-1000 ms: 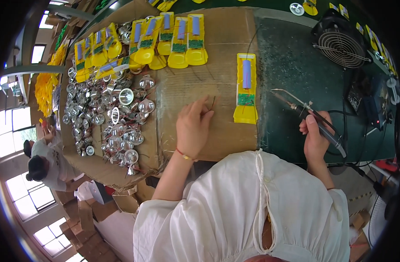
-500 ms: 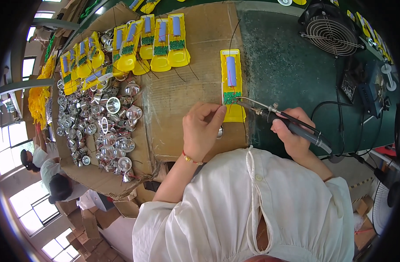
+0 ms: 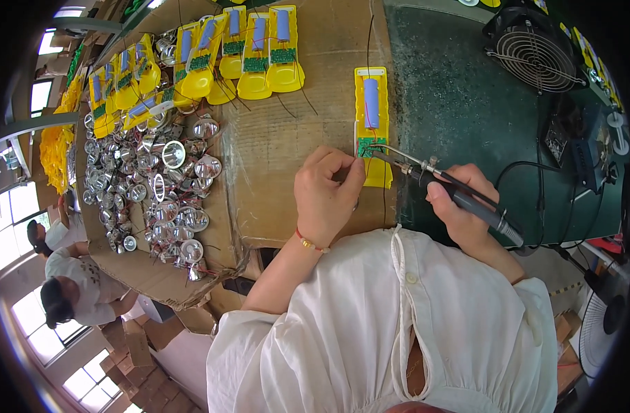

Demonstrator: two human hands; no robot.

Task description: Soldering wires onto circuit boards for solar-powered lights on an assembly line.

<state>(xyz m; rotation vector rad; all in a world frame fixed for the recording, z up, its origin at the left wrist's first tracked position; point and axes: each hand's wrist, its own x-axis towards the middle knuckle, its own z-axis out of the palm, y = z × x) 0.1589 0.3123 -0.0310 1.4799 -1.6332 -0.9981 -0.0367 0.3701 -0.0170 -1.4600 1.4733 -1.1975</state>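
Observation:
A yellow plastic case (image 3: 378, 175) lies upright before me on the cardboard, with a purple cylindrical battery (image 3: 371, 103) and a small green circuit board (image 3: 370, 146) in it. My right hand (image 3: 463, 203) grips a soldering iron (image 3: 475, 208) with a thin metal feed tube (image 3: 401, 153) along it. The tips of iron and tube meet at the board. My left hand (image 3: 329, 189) is closed in a pinch at the board's lower left edge. What its fingers hold is hidden; only a sliver of something shiny shows beside the palm.
Left, many silver lamp reflectors (image 3: 174, 154) with wires lie piled in a cardboard box. Several yellow cases (image 3: 284, 77) with batteries and boards are lined up behind. A fan with a wire grille (image 3: 535, 60) stands far right. Black cables (image 3: 518, 164) cross the green mat (image 3: 453, 82).
The whole view has shifted slightly. Both hands and the iron keep nearly the same place at the board. The shiny round edge under my left hand shows less. People at far left have moved.

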